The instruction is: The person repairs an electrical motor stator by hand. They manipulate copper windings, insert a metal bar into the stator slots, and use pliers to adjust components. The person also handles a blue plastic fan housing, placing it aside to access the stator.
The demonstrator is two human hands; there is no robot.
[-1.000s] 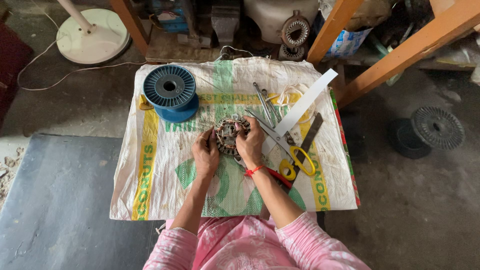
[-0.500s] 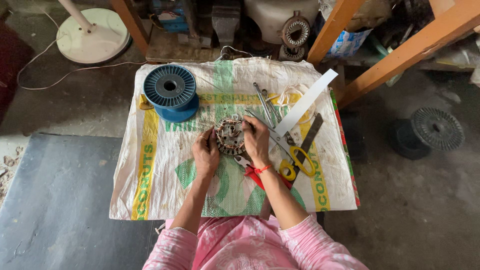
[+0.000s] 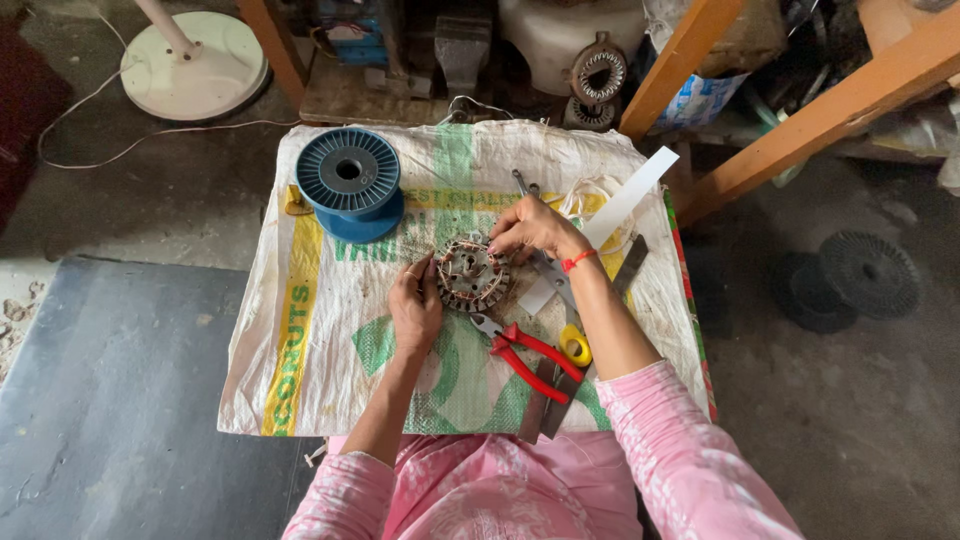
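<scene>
A round metal stator with copper windings (image 3: 470, 273) lies in the middle of a white woven sack (image 3: 320, 330) spread over a low table. My left hand (image 3: 415, 305) rests against the stator's left side and steadies it. My right hand (image 3: 532, 228) sits at the stator's upper right edge with its fingers pinched together on the winding there; what it pinches is too small to tell. Red-handled pliers (image 3: 525, 355) lie just below the stator, beside my right forearm.
A blue wire spool (image 3: 350, 180) stands at the sack's back left. A long white strip (image 3: 625, 200), yellow-handled scissors (image 3: 575, 345) and other tools lie on the right. Wooden beams (image 3: 810, 120), a second stator (image 3: 598, 75) and a white fan base (image 3: 195, 65) surround the table. Black spools (image 3: 870, 272) lie on the floor at right.
My right hand has moved from the stator's right side up to its upper right edge, uncovering the red pliers. My left hand stays on the stator's left.
</scene>
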